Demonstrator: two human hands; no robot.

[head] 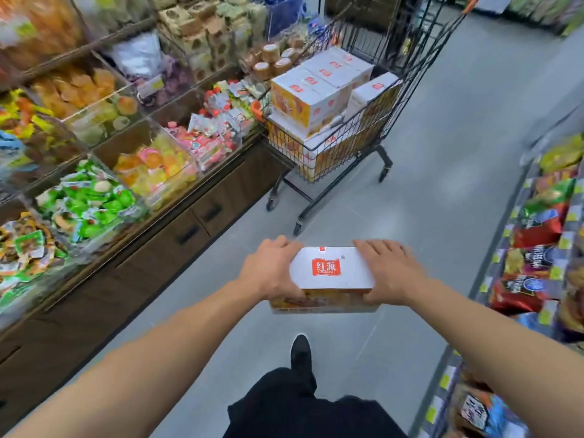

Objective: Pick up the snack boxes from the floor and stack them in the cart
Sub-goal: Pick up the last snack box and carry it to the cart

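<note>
Candy bins (pixel 104 172) line left side of aisle, left of cart, wooden drawers beneath. Grey tile floor (pixel 442 191) runs down middle. Left hand (pixel 268 270) grips left end of box (pixel 330 275), right hand (pixel 390 273) grips right end; box held above floor, near side of cart (pixel 344 147). Cart stands ahead, filled with stacked boxes (pixel 319 90). Snack bag shelf (pixel 534 248) right of cart.

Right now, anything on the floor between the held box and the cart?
No. Head view shows bare grey floor between the held box and the cart.
</note>
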